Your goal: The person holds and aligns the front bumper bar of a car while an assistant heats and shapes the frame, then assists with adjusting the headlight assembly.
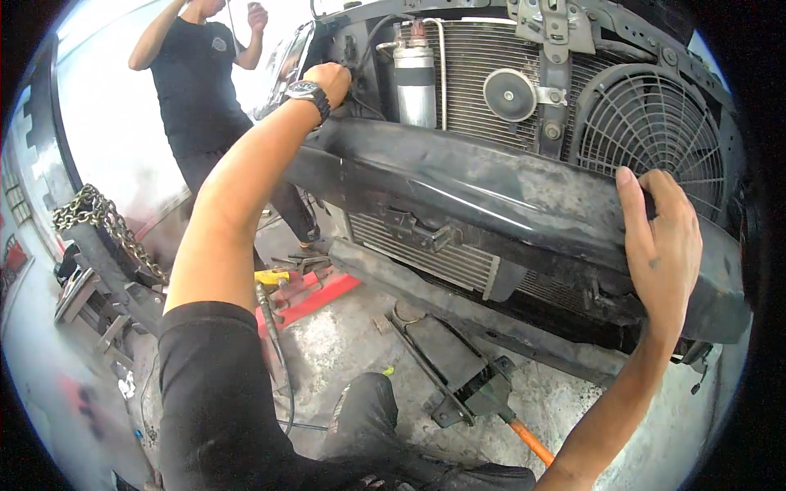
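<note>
A long black bumper beam [508,180] crosses the front of a stripped vehicle. My right hand [670,237] grips its right part, fingers bent over the top edge and thumb apart. My left hand [330,79], a dark watch at its wrist, is closed beside the beam's far left end, near the headlight; its fingertips are hidden, so what they hold cannot be made out. Behind the beam stand a silver cylinder [415,86] with a black band, a round horn [509,96], a finned condenser [475,57] and a caged fan [647,123].
Under the vehicle front lies a floor jack [467,380] with an orange handle [532,442]. A red metal piece [327,296] and a hose [274,335] are on the floor. A chain [102,214] drapes over a frame at left. Another person [201,90] stands beyond my left arm.
</note>
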Motion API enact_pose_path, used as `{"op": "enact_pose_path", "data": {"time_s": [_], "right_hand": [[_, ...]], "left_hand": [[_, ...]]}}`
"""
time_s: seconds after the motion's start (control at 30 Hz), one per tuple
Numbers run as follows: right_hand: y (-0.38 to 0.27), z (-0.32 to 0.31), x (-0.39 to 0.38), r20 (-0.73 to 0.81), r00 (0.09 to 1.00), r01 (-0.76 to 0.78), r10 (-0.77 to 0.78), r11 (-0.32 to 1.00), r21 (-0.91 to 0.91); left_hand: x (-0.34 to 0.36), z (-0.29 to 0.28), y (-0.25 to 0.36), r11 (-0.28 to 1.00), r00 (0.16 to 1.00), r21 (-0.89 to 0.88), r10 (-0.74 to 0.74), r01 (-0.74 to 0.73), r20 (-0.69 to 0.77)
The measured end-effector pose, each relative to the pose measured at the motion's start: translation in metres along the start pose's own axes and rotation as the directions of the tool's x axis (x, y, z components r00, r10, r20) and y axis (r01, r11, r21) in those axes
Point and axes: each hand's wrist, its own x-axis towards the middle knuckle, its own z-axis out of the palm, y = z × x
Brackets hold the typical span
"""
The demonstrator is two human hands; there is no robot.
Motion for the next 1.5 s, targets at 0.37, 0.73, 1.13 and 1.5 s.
{"op": "enact_pose_path", "data": {"time_s": [0.37,0.73,1.13,1.5], "right_hand": [[0.007,0.004,-0.002,-0.033,0.996,0.083,-0.087,0.99,-0.113],[-0.002,-0.001,0.004,0.04,0.999,0.008,-0.006,0.998,-0.063],[-0.002,0.0,0.003,0.064,0.998,0.034,-0.025,0.99,-0.136],[-0.002,0.002,0.007,0.101,0.994,-0.029,0.037,0.997,-0.077]], "left_hand": [[-0.071,-0.054,0.045,0.532,0.853,-0.842,-0.395,-0.09,-0.341],[-0.101,-0.071,0.06,0.241,0.971,-0.967,-0.239,0.081,0.022],[-0.107,-0.068,0.064,0.199,0.921,-0.98,-0.387,0.028,-0.052],[-0.104,-0.059,0.068,0.308,0.923,-0.951,-0.36,-0.018,-0.134]]}}
